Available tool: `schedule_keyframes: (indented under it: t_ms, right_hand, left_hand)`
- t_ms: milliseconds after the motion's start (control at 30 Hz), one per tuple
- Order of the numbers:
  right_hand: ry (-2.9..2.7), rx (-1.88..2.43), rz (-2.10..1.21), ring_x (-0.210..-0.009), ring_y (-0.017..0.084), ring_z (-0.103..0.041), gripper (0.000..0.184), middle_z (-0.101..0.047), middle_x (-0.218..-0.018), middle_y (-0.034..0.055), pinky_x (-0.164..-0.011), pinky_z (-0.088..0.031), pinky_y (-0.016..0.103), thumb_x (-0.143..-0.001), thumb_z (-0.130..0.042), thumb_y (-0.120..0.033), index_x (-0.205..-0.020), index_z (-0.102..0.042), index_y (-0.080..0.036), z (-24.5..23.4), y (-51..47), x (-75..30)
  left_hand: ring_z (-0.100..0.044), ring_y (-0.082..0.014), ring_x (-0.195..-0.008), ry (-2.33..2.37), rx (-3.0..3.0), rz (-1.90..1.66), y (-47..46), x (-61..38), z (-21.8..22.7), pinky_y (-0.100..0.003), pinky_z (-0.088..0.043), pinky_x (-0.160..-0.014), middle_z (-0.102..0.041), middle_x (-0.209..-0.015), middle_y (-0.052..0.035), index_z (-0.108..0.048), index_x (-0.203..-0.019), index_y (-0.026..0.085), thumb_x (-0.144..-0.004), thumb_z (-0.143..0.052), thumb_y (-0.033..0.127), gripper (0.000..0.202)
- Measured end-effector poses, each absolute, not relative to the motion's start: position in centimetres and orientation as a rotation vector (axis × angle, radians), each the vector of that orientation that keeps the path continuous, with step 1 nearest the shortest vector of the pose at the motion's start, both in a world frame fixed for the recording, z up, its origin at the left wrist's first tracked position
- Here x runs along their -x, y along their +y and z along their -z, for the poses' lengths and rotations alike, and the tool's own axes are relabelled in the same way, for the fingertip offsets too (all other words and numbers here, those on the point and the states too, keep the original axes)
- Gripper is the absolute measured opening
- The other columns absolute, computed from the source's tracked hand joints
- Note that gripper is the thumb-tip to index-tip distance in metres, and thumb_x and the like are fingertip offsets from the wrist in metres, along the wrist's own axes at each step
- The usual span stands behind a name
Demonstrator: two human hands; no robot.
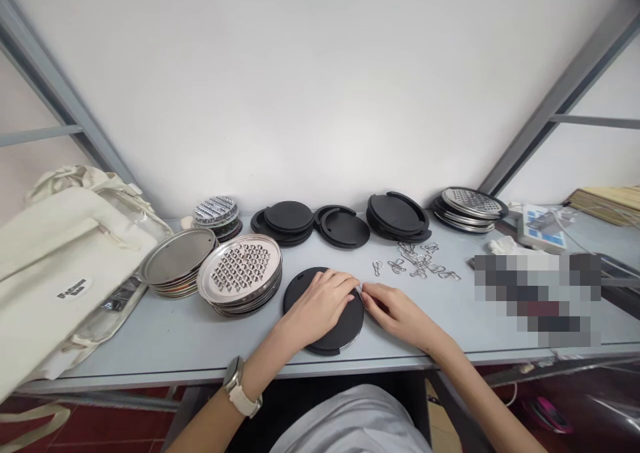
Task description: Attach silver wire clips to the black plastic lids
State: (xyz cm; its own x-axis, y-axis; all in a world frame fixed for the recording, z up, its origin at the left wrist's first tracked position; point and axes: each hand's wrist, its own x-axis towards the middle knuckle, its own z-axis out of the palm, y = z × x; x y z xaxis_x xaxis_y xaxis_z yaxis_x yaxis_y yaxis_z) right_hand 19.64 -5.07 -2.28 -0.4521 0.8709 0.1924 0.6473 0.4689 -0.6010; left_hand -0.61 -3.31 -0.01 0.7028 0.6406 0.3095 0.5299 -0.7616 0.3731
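Observation:
A round black plastic disc (337,333), with a thin metal edge showing at its lower right, lies flat near the table's front. My left hand (323,303) rests over it, fingers together and curled toward its right rim, holding it down. At that same rim my right hand (395,310) is closed in a pinch on a small metal wire clip, mostly hidden by the fingertips. Several loose wire clips (421,264) are scattered behind my right hand. Left of the disc stands a stack of round metal graters (240,270), its top one with raised teeth.
Plain metal discs (180,256) are stacked farther left, beside a cream bag (75,273). Along the wall are small graters (216,210), black holders (289,216), (397,213) more black holders and assembled graters (470,203). A white-blue device (543,230) sits right.

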Motion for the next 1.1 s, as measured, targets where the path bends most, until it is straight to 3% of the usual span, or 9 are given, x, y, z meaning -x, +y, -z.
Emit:
schedule_keyframes:
  t_ms: [1100]
  right_hand:
    - [-2.254, 1.287, -0.618, -0.060, 0.013, -0.047, 0.031, -0.050, -0.067, -0.0008, -0.058, -0.034, 0.025, -0.098, -0.037, -0.031, -0.071, -0.046, -0.019, 2.53, -5.02, -19.94]
  left_hand:
    - [-0.050, -0.0185, -0.113, 0.883, -2.632, -0.611, -3.25, 0.62, 0.11, -0.037, -0.040, -0.096, -0.060, -0.120, -0.0041, -0.048, -0.125, 0.023, -0.096, -0.039, 0.014, 0.031]
